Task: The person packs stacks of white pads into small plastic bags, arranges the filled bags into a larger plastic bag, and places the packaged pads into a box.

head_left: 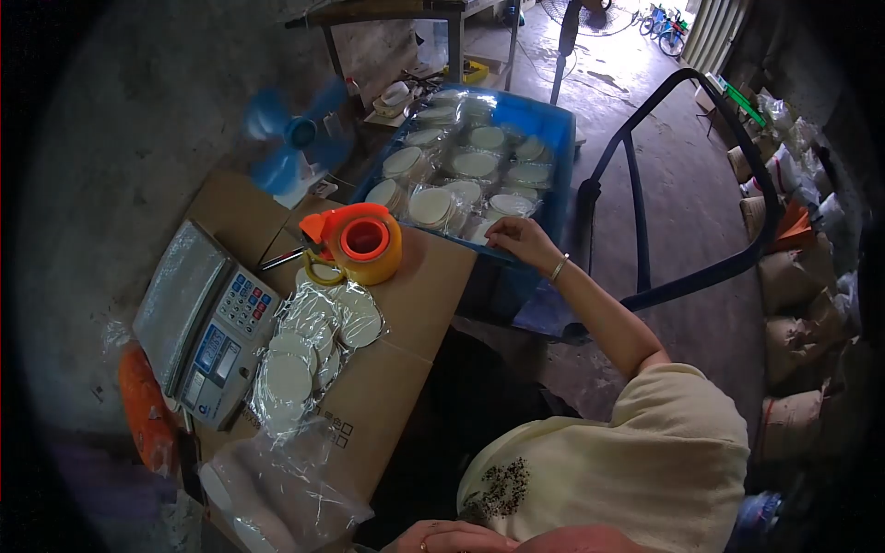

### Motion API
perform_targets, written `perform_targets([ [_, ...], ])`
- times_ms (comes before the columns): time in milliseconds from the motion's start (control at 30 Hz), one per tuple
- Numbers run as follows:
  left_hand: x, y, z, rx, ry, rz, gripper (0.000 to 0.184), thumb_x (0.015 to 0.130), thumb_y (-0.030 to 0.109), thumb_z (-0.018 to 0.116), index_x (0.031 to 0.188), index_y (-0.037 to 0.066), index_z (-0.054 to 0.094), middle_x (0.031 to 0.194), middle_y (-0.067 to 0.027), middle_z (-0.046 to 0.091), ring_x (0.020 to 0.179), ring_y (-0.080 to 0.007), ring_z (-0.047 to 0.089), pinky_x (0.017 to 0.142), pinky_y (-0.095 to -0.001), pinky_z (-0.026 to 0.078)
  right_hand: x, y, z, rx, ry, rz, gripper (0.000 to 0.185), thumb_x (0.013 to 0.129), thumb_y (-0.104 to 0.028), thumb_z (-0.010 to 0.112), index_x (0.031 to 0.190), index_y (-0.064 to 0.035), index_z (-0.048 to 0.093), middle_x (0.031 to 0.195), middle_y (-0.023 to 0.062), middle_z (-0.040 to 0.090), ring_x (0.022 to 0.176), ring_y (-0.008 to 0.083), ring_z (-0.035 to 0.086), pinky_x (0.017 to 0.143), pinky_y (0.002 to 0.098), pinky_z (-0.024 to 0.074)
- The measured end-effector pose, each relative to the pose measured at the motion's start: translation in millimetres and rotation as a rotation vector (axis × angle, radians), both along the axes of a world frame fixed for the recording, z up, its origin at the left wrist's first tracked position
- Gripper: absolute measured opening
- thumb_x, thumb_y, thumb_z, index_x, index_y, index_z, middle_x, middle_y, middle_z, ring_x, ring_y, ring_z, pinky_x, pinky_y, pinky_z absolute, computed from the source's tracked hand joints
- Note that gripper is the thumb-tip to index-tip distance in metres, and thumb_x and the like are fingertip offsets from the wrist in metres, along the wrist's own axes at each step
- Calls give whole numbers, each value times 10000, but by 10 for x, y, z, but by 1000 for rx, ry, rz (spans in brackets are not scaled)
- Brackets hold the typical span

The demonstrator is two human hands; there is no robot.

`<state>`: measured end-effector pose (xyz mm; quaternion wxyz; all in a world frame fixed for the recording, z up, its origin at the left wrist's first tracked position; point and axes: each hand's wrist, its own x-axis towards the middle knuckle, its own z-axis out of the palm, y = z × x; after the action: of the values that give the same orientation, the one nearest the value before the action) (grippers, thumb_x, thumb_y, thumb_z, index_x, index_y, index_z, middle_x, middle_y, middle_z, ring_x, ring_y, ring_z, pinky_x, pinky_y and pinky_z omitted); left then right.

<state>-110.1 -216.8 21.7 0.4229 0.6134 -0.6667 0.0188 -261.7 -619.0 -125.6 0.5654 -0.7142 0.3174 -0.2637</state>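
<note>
Right hand (518,241): fingers bent and drawn narrow, at the near end of the blue bin (560,138), beside the nearest bagged discs; whether anything is pinched cannot be told. Left hand (452,537): partly cut off at the bottom edge, ring visible; grip cannot be told.

Blue bin contents: many clear plastic packets (475,164) of round, pale discs, laid side by side and overlapping, most with flat faces up.

Cardboard surface (406,355): further pale discs (289,376) in clear, glossy plastic, between the scale (217,355) and the bin. Orange tape dispenser (367,241) stands at the upper end of this pile. Clear plastic bag (304,479) at the near end, with pale contents visible through the film; type unclear. Orange bag (146,410) lies beyond the scale.
</note>
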Motion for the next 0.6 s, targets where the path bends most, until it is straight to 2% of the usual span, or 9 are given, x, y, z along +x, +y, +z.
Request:
perform_targets([
  [267, -131, -179, 105, 76, -117, -162, 274, 961, 198, 573, 1142, 27, 687, 1405, -133, 576, 1264, -291, 573, 1031, -366, 457, 8, -36, -99, -6, -57, 6, 112, 942, -54, 633, 1013, 22, 676, 892, 56, 715, 865, 115, 681, 797, 258, 538],
  [600, -299, -171, 218, 224, -224, -319, 242, 942, 182, 599, 1108, 41, 705, 1412, -117, 575, 1269, -281, 572, 1025, -360, 461, -6, -6, -7, -60, -2, 2, 117, 941, -55, 644, 1012, 32, 675, 913, 74, 719, 886, 126, 695, 810, 260, 550],
])
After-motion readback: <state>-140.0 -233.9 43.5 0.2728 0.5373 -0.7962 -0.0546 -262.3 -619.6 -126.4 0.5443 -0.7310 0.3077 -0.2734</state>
